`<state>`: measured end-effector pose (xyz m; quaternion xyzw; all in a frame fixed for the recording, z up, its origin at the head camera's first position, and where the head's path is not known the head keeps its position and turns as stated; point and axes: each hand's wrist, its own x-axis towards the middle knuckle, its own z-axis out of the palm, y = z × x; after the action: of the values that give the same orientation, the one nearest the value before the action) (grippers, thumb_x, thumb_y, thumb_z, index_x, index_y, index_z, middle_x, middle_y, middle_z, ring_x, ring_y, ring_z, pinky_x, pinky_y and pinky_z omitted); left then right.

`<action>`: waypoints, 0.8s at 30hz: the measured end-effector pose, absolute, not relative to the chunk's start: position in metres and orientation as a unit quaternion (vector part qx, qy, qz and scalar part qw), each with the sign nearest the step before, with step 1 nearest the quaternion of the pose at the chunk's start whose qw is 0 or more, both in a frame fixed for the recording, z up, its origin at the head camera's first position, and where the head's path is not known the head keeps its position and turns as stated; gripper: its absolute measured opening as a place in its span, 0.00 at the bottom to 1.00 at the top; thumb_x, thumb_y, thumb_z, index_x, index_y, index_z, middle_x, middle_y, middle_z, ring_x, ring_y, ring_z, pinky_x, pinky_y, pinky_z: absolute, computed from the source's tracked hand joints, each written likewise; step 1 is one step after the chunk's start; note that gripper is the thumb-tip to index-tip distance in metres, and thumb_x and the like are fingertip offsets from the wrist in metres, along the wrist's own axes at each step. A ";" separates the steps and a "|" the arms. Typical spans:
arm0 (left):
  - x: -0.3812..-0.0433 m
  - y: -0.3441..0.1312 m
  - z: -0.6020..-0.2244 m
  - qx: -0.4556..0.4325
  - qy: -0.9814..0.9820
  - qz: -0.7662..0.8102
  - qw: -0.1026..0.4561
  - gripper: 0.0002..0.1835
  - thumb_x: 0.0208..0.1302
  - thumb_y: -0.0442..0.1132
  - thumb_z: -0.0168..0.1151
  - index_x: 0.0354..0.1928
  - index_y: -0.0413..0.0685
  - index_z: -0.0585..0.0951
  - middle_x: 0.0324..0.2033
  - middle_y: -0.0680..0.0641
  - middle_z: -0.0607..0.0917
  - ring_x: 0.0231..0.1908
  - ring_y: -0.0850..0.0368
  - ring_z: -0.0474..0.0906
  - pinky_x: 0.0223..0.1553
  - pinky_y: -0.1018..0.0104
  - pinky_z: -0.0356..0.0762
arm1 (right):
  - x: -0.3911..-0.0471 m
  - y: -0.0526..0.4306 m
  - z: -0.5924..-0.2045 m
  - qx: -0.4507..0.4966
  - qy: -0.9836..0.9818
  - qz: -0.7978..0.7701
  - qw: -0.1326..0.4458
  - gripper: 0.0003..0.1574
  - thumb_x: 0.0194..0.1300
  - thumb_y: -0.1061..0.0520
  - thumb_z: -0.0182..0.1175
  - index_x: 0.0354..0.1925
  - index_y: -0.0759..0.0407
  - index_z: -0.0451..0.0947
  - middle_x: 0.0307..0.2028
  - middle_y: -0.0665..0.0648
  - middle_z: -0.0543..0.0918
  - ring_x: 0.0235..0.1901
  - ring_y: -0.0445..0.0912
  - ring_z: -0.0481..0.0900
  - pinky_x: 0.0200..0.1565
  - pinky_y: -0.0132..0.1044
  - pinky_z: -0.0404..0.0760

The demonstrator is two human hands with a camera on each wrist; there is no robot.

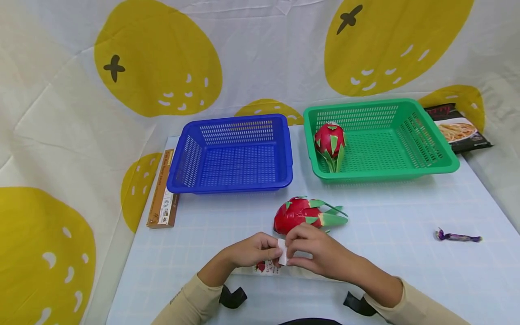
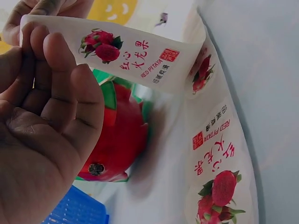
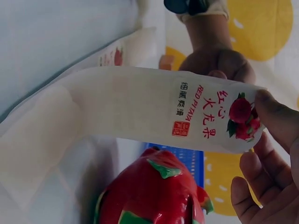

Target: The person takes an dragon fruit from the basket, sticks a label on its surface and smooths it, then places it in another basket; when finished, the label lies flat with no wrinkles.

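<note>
Both hands meet at the end of one white label strip (image 3: 135, 102), printed with a pitaya picture and the words RED PITAYA. The right hand (image 1: 318, 253) has a narrow grip: its thumb and fingers pinch this end. The left hand (image 1: 253, 250) also holds the strip, pinched between thumb and finger, close beside the right one. So the end label lies directly in the two grips, and the rest of the strip runs down to the worktop (image 1: 406, 212), on the person's side.

Just beyond the hands, a red dragon fruit (image 1: 295, 213) lies on its side, its green tips pointing to the right. The right fingers partly cover it in the head view; whether they touch it, I cannot tell. Farther away stand a blue basket (image 1: 239, 167) and a green basket (image 1: 382, 146), which contains a second dragon fruit (image 1: 330, 140). A purple-wrapped candy (image 1: 459, 237) lies well apart, at the right.
</note>
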<state>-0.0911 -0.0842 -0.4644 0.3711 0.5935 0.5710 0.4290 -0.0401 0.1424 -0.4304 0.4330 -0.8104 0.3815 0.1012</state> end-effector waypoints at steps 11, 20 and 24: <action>-0.093 -0.102 -0.466 0.325 0.658 0.528 0.427 0.18 0.70 0.39 0.50 0.27 0.30 0.77 0.21 0.31 0.74 0.23 0.50 0.70 0.25 0.63 0.70 | -0.038 0.146 -0.432 0.436 -0.812 0.377 0.092 0.08 0.56 0.48 0.68 0.28 0.46 0.78 0.34 0.41 0.76 0.40 0.35 0.71 0.44 0.24 0.73; -0.092 -0.134 -0.471 0.259 0.721 0.478 0.430 0.18 0.67 0.40 0.54 0.23 0.33 0.77 0.18 0.51 0.74 0.22 0.60 0.67 0.26 0.73 0.67 | -0.035 0.151 -0.431 0.445 -0.799 0.396 0.085 0.09 0.52 0.55 0.71 0.30 0.46 0.78 0.30 0.42 0.77 0.36 0.35 0.72 0.41 0.24 0.73; -0.089 -0.144 -0.475 0.236 0.731 0.471 0.434 0.18 0.67 0.40 0.55 0.24 0.32 0.78 0.18 0.51 0.75 0.22 0.64 0.69 0.27 0.73 0.68 | -0.034 0.152 -0.433 0.441 -0.799 0.401 0.078 0.12 0.49 0.57 0.73 0.30 0.46 0.79 0.30 0.41 0.77 0.36 0.34 0.73 0.41 0.23 0.72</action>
<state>-0.0892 -0.1442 -0.4745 0.2361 0.7308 0.4711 0.4339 -0.0338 0.1525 -0.4327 0.4412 -0.7993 0.4005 0.0776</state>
